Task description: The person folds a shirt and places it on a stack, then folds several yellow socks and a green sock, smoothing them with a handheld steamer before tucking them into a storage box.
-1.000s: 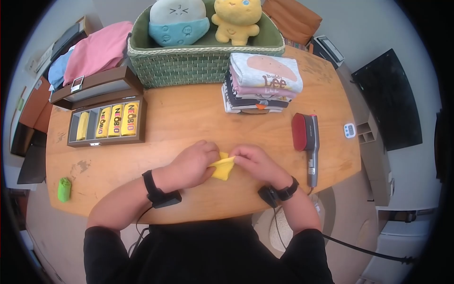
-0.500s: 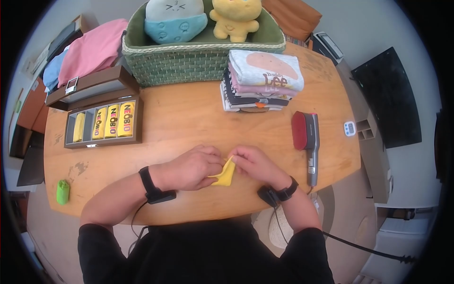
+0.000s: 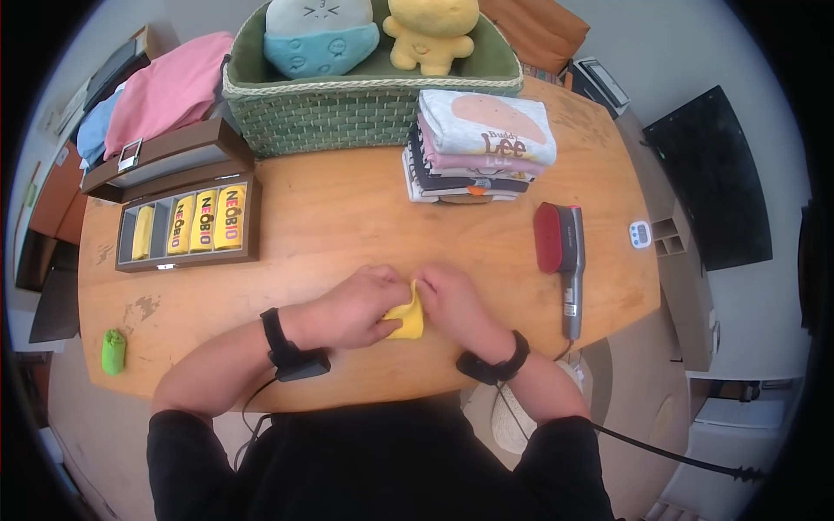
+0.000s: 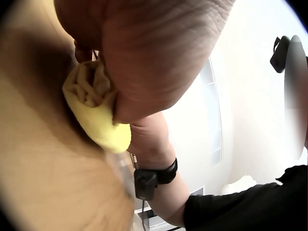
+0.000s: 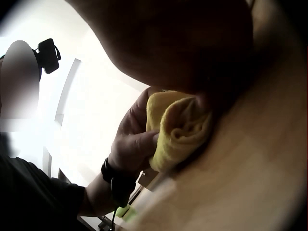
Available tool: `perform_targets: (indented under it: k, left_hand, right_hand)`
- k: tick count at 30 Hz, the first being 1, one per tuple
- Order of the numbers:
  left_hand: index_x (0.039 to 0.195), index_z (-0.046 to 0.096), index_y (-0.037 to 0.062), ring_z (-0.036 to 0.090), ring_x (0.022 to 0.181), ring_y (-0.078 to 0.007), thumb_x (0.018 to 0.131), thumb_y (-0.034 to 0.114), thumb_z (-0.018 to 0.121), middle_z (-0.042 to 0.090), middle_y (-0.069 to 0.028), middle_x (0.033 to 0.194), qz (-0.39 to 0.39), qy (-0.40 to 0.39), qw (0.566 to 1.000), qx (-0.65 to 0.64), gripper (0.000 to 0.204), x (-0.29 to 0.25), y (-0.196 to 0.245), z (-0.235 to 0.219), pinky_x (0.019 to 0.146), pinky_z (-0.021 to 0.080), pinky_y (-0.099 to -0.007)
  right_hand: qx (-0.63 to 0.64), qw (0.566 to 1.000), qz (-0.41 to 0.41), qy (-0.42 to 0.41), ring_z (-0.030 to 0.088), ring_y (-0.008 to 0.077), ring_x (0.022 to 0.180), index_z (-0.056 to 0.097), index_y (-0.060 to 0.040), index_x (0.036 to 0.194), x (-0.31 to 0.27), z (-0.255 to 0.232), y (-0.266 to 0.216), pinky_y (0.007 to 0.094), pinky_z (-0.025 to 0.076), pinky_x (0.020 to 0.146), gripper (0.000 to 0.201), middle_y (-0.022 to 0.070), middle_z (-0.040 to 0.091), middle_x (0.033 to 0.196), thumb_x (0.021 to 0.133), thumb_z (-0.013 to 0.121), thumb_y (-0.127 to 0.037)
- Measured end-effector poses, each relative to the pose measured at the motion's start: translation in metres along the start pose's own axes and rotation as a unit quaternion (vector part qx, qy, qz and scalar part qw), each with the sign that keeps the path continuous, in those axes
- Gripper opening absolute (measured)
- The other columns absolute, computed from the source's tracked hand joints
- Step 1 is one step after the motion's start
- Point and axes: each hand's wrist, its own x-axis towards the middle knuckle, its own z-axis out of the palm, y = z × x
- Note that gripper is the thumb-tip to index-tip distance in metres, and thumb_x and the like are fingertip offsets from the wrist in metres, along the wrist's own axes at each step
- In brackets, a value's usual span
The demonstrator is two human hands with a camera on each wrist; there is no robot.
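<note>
A small yellow cloth (image 3: 408, 322) is between the two hands near the table's front. The left hand (image 3: 352, 308) grips its left side, thumb along the lower part. The right hand (image 3: 453, 306) pinches its upper right edge. In the left wrist view the yellow cloth (image 4: 108, 130) shows bunched, layered folds at one end; in the right wrist view the cloth (image 5: 175, 139) looks rolled, with a spiral of layers. At the left, an open brown box (image 3: 258, 227) holds several yellow rolled pieces (image 3: 230, 217), and one of its compartments has nothing in it.
Behind stands a green woven basket (image 3: 330, 122) with two plush toys, beside stacked folded shirts (image 3: 486, 148). A red and grey handheld appliance (image 3: 571, 260) and a small white timer (image 3: 640, 234) lie right. A green roll (image 3: 114, 352) is at far left; pink clothing (image 3: 169, 91) lies behind the box.
The right hand has turned, its wrist shifting left, and its fingers have moved slightly left with the cloth's upper edge. The cloth looks narrower and more upright. The head view has shifted slightly.
</note>
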Motion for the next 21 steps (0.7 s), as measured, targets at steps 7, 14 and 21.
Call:
perform_targets:
  k: [7, 14, 21]
  left_hand:
    - [0.139, 0.059, 0.0048, 0.064, 0.109, -0.0391, 0.084, 0.007, 0.081, 0.068, -0.0174, 0.111, -0.096, 0.028, 0.995, -0.031, 0.059, -0.006, 0.022, -0.009, 0.094, 0.054, -0.0455]
    - [0.136, 0.060, 0.0035, 0.062, 0.084, -0.0154, 0.096, 0.008, 0.076, 0.068, -0.0064, 0.093, -0.264, 0.038, 0.945, -0.191, 0.043, -0.028, 0.027, -0.026, 0.080, 0.054, -0.0310]
    - [0.120, 0.061, 0.0012, 0.060, 0.081, -0.0058, 0.105, 0.007, 0.067, 0.068, 0.0007, 0.090, -0.294, 0.044, 0.901, -0.316, 0.017, -0.031, 0.005, -0.020, 0.073, 0.051, -0.0254]
  right_hand:
    - [-0.140, 0.985, -0.097, 0.037, 0.065, 0.0420, 0.085, 0.063, -0.0001, 0.099, -0.014, 0.010, -0.002, 0.0482, 0.055, 0.072, 0.006, 0.0200, 0.062, 0.093, 0.096, 0.066, -0.005]
    - [-0.154, 0.980, -0.122, 0.024, 0.065, 0.0415, 0.085, 0.064, -0.0010, 0.102, -0.015, 0.015, -0.009, 0.0486, 0.056, 0.072, 0.009, 0.0185, 0.062, 0.096, 0.093, 0.064, -0.005]
    - [-0.150, 0.982, -0.109, 0.022, 0.065, 0.0412, 0.087, 0.067, -0.0015, 0.102, -0.015, 0.012, -0.015, 0.0473, 0.055, 0.074, 0.009, 0.0190, 0.063, 0.099, 0.094, 0.064, -0.003]
